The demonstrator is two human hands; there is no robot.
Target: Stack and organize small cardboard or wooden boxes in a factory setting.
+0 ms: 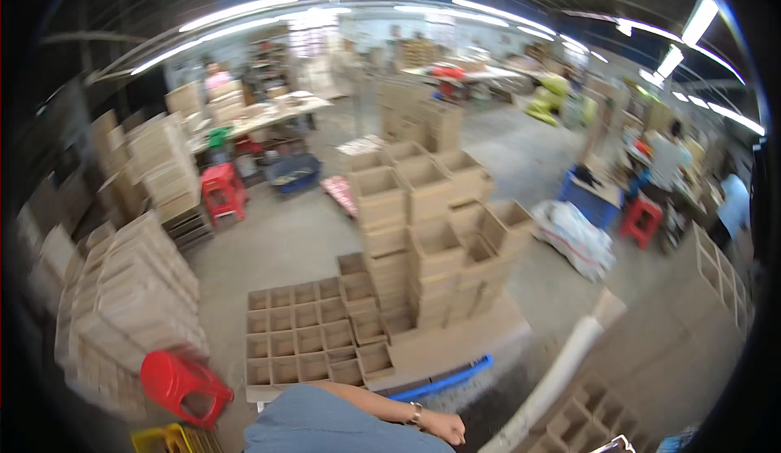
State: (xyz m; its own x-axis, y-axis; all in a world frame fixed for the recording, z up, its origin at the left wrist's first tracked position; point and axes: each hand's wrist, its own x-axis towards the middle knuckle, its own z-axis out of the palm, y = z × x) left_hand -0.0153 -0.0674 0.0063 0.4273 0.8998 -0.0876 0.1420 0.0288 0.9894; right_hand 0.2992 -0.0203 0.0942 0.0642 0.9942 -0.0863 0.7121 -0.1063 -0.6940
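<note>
- My one visible hand (pixel 443 427), wearing a wristwatch, is low in view, fingers curled loosely, holding nothing I can make out; which hand it is I cannot tell.
- Just beyond it lies the pallet (pixel 455 343) with a blue edge.
- On the pallet's left part sit low gridded cardboard trays (pixel 305 331).
- Behind the trays rises a stack of open cardboard boxes (pixel 427 233).
- Left of the pallet, a tipped red stool (pixel 183 384).
</note>
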